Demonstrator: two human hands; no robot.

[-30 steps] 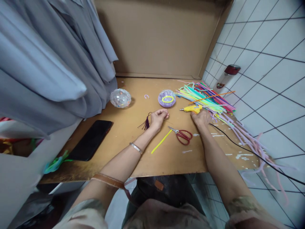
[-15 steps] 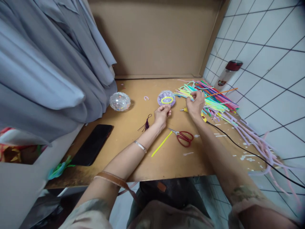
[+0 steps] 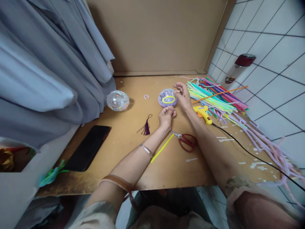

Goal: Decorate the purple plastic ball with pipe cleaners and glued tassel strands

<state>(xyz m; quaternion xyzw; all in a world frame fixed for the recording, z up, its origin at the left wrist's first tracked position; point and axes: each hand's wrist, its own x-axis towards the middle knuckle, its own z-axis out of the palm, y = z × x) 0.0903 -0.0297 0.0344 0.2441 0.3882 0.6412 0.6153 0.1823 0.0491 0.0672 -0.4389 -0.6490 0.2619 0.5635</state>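
A clear, purple-tinted ball (image 3: 164,94) rests near the middle of the table, with a yellow ring (image 3: 168,100) in front of or on its face. Just below the ball, my left hand (image 3: 166,117) is pinched; what its fingers hold, if anything, is hidden. My right hand (image 3: 183,95) is at the ball's right side, fingers curved and apart, nothing visible between them. A yellow glue gun (image 3: 203,114) lies right of my right hand. Red-handled scissors (image 3: 187,142) and a yellow strip (image 3: 162,148) lie below my hands.
A second clear ball (image 3: 118,100), a pink curved piece (image 3: 146,96), a dark tassel (image 3: 146,127) and a black phone (image 3: 88,148) lie leftward. Coloured pipe cleaners (image 3: 214,95) and a bottle (image 3: 239,70) are at right. Grey cloth (image 3: 57,70) hangs left; a black cord (image 3: 250,152) crosses the right side.
My right hand has moved left, away from the pipe cleaners to beside the purple-tinted ball. The glue gun shows more fully. The view has shifted slightly.
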